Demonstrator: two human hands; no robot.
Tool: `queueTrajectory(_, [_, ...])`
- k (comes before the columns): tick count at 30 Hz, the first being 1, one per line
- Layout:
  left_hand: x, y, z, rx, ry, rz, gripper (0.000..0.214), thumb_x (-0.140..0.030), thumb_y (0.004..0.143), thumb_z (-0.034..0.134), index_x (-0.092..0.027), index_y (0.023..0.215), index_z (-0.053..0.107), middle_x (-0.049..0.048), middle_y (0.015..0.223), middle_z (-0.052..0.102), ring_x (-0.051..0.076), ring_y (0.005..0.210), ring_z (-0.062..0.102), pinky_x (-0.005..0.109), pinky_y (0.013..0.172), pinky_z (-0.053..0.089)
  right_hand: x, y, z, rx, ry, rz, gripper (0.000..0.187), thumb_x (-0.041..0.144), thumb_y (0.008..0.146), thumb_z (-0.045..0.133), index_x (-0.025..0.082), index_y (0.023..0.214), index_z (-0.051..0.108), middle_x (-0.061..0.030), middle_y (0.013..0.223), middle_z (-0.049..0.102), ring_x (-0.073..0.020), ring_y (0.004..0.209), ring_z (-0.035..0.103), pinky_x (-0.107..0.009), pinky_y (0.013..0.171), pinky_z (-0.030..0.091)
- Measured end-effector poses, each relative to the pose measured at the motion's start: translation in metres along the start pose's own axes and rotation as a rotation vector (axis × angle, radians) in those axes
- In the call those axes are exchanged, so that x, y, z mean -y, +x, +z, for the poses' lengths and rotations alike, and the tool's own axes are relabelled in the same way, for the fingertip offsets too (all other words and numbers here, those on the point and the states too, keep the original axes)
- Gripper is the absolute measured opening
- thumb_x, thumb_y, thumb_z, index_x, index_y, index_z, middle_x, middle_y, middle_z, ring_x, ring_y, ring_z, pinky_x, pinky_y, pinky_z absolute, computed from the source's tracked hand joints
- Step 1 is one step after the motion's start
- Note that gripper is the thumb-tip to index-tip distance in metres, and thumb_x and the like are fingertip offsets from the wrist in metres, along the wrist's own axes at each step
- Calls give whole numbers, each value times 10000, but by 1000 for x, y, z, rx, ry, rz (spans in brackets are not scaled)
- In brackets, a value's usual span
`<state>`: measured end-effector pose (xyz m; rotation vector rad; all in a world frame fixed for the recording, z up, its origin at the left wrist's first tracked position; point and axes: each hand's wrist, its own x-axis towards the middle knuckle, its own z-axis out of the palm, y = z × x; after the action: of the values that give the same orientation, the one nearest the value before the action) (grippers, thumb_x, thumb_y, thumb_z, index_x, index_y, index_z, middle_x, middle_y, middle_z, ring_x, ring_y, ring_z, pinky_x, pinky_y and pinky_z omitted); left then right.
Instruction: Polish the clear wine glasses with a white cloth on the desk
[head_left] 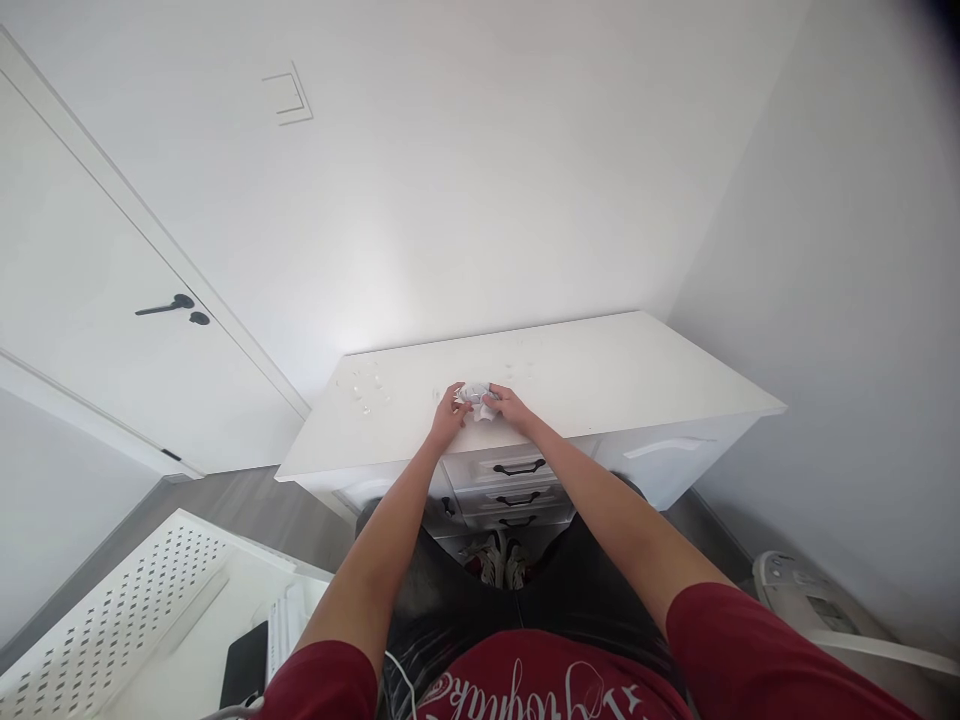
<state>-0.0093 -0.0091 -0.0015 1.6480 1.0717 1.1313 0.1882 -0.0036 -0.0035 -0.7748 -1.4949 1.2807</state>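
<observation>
Both hands meet over the front middle of a white cabinet top (600, 365). Between them is a small clear-and-white crumpled object (477, 392), perhaps plastic film or tissue; its kind is too small to make out. My left hand (448, 414) has its fingers closed on the object's left side. From the other side, my right hand (508, 405) pinches it between thumb and fingers. Several small clear pieces (366, 410) lie scattered on the cabinet top to the left, and a few fainter clear bits (517, 372) lie behind the right hand.
Under the top are drawers with black handles (519, 467). A white wall rises behind, with a door handle (169, 304) at left. Low at left stands a white perforated panel (127, 610) near a black item (244, 665). A pale appliance (810, 600) stands at lower right.
</observation>
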Motion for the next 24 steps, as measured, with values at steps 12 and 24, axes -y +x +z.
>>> queueTrajectory(12, [3, 2, -1, 5, -45, -37, 510, -492, 935, 538, -215, 1355, 451, 82, 961, 684, 138, 723, 667, 219, 546, 492, 4, -2, 2, 10, -132, -61, 390, 457, 792, 673, 188, 1074, 673, -50, 996, 679, -209, 888, 568, -324, 808, 441])
queueTrajectory(24, [4, 2, -1, -4, -38, -82, 418, -586, 945, 456, -183, 1038, 517, 26, 684, 670, 116, 520, 577, 239, 530, 461, 2, 1, 5, 4, -171, -80, 414, 510, 779, 686, 190, 1040, 676, -44, 969, 676, -212, 897, 571, -329, 831, 442])
